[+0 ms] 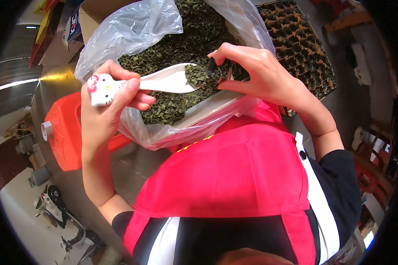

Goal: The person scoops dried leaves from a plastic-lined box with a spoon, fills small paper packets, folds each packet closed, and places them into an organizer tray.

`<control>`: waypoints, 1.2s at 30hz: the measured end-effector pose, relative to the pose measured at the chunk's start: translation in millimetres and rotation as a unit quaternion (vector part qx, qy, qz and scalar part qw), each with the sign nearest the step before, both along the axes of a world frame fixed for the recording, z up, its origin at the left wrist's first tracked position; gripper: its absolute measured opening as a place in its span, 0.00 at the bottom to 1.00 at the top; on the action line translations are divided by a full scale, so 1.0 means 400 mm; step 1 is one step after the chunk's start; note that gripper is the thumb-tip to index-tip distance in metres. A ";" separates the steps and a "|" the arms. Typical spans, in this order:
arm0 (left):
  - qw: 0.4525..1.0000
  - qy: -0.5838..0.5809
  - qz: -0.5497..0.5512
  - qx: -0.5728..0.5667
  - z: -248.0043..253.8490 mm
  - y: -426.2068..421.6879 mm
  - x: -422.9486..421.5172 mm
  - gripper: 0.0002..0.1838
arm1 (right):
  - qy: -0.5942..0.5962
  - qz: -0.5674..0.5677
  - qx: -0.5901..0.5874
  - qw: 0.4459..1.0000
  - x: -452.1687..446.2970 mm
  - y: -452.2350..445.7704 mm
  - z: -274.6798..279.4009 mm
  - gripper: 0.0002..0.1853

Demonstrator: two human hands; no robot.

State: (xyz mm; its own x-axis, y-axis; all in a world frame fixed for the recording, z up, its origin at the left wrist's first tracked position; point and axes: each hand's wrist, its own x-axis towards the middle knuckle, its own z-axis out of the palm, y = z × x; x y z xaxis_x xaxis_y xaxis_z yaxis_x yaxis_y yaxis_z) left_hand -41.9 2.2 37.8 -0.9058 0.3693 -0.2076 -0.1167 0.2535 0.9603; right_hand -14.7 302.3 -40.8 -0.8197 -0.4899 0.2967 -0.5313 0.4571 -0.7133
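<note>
My left hand is closed round the handle of a white scoop, which ends in a cat face with a pink bow. Dried green leaves lie at the scoop's far end, close to my right hand. Between that hand's thumb and fingers is a small, dark, hollow shell, its opening towards the scoop. Both hands are over a box lined with a clear plastic bag, filled with loose dried leaves. What the shell is made of, I cannot tell.
At the upper right stands a divided cardboard tray with many dark pieces in its cells. A red-orange plastic container is on the left. Further off, a scooter is parked at the lower left. A red apron covers my front.
</note>
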 end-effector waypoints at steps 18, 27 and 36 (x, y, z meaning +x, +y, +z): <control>1.000 0.004 -0.010 -0.024 -0.067 -0.027 0.025 0.08 | -0.041 -0.005 0.024 0.999 0.004 0.002 0.023 0.19; 0.997 0.010 0.000 -0.072 -0.061 -0.009 0.026 0.07 | 0.072 0.012 -0.066 0.995 0.014 0.030 0.114 0.24; 0.997 -0.004 -0.015 -0.069 -0.084 -0.010 0.027 0.08 | 0.079 -0.330 0.053 0.939 -0.021 0.492 0.187 0.16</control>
